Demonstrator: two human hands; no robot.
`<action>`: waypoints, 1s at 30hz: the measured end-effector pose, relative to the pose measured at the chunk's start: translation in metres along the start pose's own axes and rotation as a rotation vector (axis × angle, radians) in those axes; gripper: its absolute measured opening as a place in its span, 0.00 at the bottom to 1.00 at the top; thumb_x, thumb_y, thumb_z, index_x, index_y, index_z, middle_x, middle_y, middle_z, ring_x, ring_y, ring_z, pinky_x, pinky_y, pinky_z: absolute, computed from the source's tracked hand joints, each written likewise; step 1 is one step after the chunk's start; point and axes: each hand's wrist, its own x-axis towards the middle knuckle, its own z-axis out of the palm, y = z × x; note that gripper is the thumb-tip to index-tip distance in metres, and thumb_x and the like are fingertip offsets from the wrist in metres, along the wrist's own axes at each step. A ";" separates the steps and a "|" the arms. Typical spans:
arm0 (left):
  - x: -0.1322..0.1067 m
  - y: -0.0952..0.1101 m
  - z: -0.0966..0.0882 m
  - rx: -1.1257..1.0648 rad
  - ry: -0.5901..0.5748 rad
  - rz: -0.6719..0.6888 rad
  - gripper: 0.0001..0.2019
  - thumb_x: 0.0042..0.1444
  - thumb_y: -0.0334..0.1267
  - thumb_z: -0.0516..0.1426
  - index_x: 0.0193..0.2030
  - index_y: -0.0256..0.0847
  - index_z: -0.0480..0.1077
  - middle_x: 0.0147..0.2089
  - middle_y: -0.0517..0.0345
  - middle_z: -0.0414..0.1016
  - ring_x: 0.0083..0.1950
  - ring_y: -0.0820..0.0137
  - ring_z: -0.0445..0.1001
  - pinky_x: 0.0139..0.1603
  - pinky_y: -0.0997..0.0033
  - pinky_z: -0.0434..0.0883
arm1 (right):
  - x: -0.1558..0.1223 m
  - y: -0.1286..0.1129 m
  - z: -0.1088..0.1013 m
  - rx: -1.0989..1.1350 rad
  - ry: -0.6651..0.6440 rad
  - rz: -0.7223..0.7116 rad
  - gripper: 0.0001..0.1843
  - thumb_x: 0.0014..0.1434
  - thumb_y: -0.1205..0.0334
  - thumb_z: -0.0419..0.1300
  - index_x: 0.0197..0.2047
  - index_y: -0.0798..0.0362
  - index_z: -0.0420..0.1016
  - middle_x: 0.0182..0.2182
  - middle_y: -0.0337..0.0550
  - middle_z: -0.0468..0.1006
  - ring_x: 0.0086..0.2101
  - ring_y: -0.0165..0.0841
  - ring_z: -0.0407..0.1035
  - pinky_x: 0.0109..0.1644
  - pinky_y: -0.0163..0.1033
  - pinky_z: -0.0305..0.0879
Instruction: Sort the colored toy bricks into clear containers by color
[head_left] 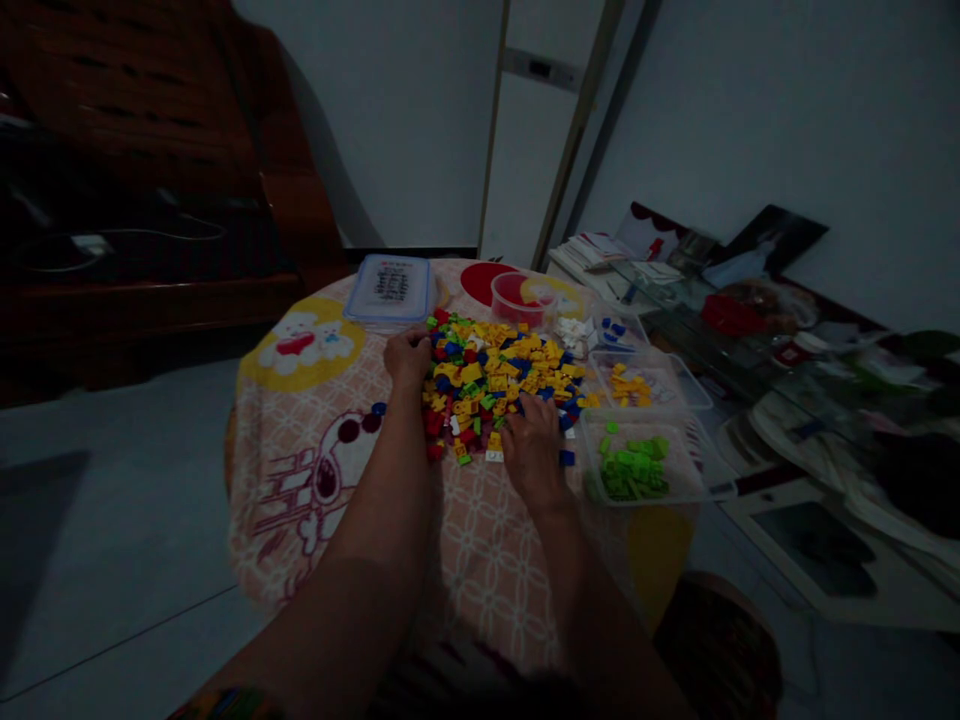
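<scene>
A loose heap of toy building bricks (491, 372), mostly yellow with red, blue, green and white ones, lies on the cloth-covered round table. At the heap's left edge my left hand (407, 360) has its fingers curled in. Whatever those fingers hold, if anything, is too dark and small to make out. My right hand (534, 450) rests on the near right side of the heap, fingers apart and touching bricks. Right of that hand, a clear tray holds green bricks (636, 468). Behind it, another clear tray holds yellow bricks (630, 386).
White bricks (574, 335) and blue bricks (613, 328) sit in a clear container at the back right. Nearby is a round clear tub (517, 300). A lidded plastic box (390, 288) stands at the back left. Cluttered glass shelving (675, 300) adjoins the table's right side.
</scene>
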 end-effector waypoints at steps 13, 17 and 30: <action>-0.002 0.004 -0.002 -0.012 0.002 0.010 0.17 0.55 0.34 0.56 0.49 0.38 0.80 0.49 0.51 0.82 0.53 0.61 0.78 0.56 0.69 0.70 | -0.012 0.016 -0.011 0.053 0.155 0.077 0.12 0.66 0.64 0.52 0.39 0.54 0.78 0.55 0.56 0.75 0.57 0.41 0.65 0.67 0.54 0.54; -0.003 0.004 -0.003 -0.003 0.009 0.010 0.17 0.55 0.33 0.56 0.49 0.39 0.80 0.50 0.51 0.82 0.53 0.61 0.78 0.56 0.68 0.70 | -0.015 0.035 -0.028 0.038 0.351 0.107 0.12 0.65 0.63 0.53 0.38 0.54 0.79 0.52 0.56 0.78 0.53 0.42 0.68 0.62 0.54 0.60; 0.001 0.000 0.001 -0.008 0.009 0.008 0.17 0.54 0.34 0.56 0.49 0.39 0.81 0.48 0.51 0.82 0.52 0.60 0.79 0.55 0.67 0.71 | -0.025 0.092 -0.073 -0.126 0.526 0.297 0.14 0.60 0.61 0.55 0.40 0.56 0.80 0.46 0.60 0.80 0.47 0.46 0.71 0.53 0.54 0.65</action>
